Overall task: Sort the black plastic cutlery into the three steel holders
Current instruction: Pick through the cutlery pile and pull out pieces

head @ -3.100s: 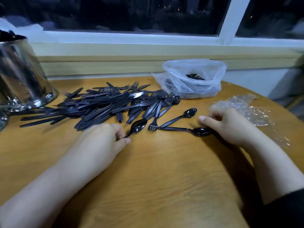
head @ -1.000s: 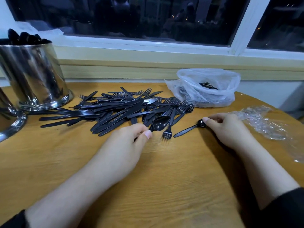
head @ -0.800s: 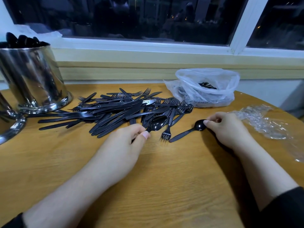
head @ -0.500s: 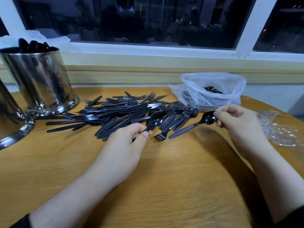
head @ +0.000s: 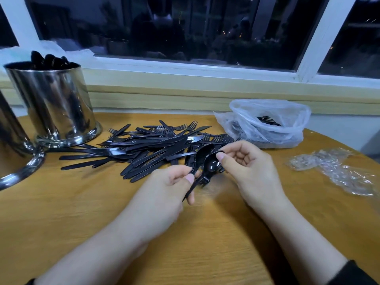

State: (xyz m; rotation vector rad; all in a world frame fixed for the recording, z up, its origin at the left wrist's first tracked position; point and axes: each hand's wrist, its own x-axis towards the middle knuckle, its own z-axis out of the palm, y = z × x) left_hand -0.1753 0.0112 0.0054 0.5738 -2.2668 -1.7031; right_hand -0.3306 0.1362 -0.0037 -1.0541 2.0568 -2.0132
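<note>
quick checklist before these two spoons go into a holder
1. Left hand grips a spoon by its handle: ok.
2. Right hand pinches the second spoon at its bowl: ok.
3. Both spoons lie bowl beside bowl: ok.
4. Steel holder with spoon bowls showing is upright: ok.
5. Room left in that holder: cannot tell.
6. Third holder in view: not ok, only two show.

Cutlery heap (head: 156,149) blocks the holder (head: 55,103); near table (head: 61,212) open.
</note>
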